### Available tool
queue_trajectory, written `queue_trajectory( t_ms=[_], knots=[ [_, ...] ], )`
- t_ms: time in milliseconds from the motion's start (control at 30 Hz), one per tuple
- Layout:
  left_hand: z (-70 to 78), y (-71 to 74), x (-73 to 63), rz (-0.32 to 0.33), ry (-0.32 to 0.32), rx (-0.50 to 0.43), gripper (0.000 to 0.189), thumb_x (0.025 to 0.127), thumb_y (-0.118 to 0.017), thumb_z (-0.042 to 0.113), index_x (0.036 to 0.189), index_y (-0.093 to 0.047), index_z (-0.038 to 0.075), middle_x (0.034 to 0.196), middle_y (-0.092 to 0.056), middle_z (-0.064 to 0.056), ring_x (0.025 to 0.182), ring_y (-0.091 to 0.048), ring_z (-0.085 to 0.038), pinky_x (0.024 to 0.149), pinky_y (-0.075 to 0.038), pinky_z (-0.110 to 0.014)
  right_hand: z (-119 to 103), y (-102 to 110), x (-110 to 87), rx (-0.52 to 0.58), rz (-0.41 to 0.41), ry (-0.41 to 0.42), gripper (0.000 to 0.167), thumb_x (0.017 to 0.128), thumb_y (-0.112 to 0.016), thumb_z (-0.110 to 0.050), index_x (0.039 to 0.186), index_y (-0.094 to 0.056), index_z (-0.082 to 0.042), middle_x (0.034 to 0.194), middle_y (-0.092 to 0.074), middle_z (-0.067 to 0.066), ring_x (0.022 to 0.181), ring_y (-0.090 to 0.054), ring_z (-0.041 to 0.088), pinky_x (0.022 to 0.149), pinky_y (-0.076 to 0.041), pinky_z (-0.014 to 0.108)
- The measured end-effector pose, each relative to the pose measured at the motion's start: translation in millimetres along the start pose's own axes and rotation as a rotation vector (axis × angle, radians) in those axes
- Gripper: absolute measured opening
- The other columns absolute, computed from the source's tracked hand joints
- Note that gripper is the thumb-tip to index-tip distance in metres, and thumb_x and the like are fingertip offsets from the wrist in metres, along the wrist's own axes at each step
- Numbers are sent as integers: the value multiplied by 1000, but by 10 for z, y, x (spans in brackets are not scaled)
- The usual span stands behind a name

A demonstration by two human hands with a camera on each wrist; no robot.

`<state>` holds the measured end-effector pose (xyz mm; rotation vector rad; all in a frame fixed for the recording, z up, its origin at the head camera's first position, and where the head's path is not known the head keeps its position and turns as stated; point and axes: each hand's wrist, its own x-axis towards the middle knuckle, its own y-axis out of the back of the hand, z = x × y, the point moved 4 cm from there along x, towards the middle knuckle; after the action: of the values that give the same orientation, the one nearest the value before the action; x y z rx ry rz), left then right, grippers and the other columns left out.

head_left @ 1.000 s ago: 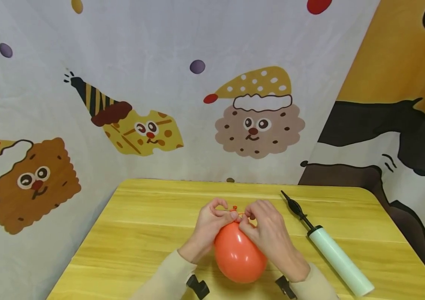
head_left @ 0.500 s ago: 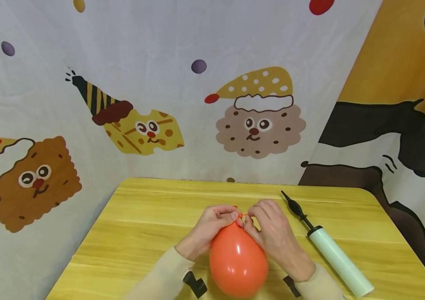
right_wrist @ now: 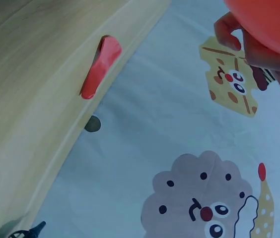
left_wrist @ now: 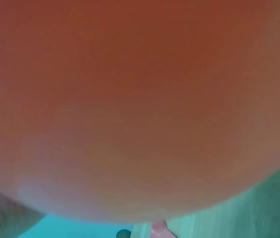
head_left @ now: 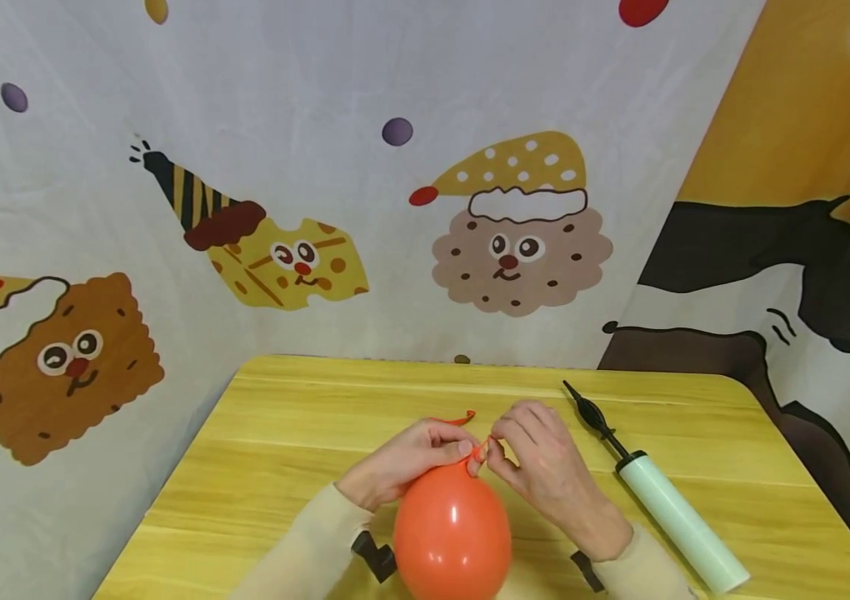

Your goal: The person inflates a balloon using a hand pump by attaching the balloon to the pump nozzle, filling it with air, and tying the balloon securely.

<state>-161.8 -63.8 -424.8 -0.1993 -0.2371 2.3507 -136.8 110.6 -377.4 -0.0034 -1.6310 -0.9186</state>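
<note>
Backdrop (head_left: 320, 100): white cloth, printed, beyond the balloon (head_left: 453, 533). Cheese print (head_left: 286, 262) beyond and to the left of the balloon; cookie print (head_left: 522, 258) beyond and slightly to the right; biscuit print (head_left: 57, 367) well to the left. Orange, black and white print (head_left: 785, 208) beyond the balloon, well to the right.

Worktop (head_left: 282, 433): yellow wood grain, rounded corners beyond the balloon.

Balloon: orange-red, inflated, glossy, over the near part of the worktop, neck (head_left: 476, 457) toward the backdrop. Contact between balloon and worktop: not possible to tell. Blurred in the left wrist view, across most of the frame.

Left hand (head_left: 410, 457): at the upper left of the balloon; fingers curled, pinching the neck against the thumb.

Right hand (head_left: 547, 467): just right of the balloon's neck; fingertips together, clamped on the stretched end.

Sleeves (head_left: 312, 533): cream, one on each side of the balloon, with black straps (head_left: 375, 557) beside the cuffs.

Red strip (right_wrist: 102, 67): flat on the worktop, beyond the balloon.

Pump (head_left: 680, 521): to the right of the balloon, well apart from it; mint barrel, black nozzle toward the backdrop.
</note>
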Motion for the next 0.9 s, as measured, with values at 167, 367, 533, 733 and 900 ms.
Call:
queue_trajectory(
  t_ms=[167, 367, 533, 733, 900],
  knots=[
    [16, -35, 8, -97, -71, 27, 19, 105, -62, 31, 101, -68, 14, 107, -63, 0, 105, -55, -15, 86, -54, -30, 19, 3, 13, 16, 3, 15, 21, 100, -50, -15, 87, -64, -7, 85, -61, 3, 83, -58, 24, 76, -52, 39],
    [26, -60, 17, -45, -131, -2, 21, 103, -66, 30, 109, -69, 10, 122, -60, -1, 119, -53, -19, 95, -56, -37, 43, 24, 59, -12, 52, 24, 23, 100, -50, -13, 82, -62, -5, 81, -59, 5, 78, -57, 25, 74, -54, 40],
    [-18, -65, 18, 135, -178, 29, 36, 104, -64, 17, 120, -64, -15, 119, -64, -1, 120, -52, -21, 97, -54, -37, 32, 30, 66, -46, 77, 36, 22, 97, -50, -12, 79, -61, -5, 79, -58, 5, 76, -57, 25, 71, -53, 40],
    [-2, -91, -19, 364, -207, 109, 27, 102, -66, 14, 120, -73, -5, 109, -67, -1, 113, -56, -21, 94, -55, -36, 34, -1, 52, -72, 82, 17, 23, 97, -51, -13, 77, -61, -6, 78, -60, 4, 76, -58, 26, 69, -53, 41],
    [24, -103, -29, 495, -264, 190, 20, 100, -69, 10, 114, -77, -3, 99, -65, -6, 99, -58, -19, 85, -58, -31, 29, -37, 49, -77, 77, 1, 23, 96, -51, -14, 78, -62, -7, 77, -61, 4, 75, -58, 26, 66, -51, 41]
  ],
)
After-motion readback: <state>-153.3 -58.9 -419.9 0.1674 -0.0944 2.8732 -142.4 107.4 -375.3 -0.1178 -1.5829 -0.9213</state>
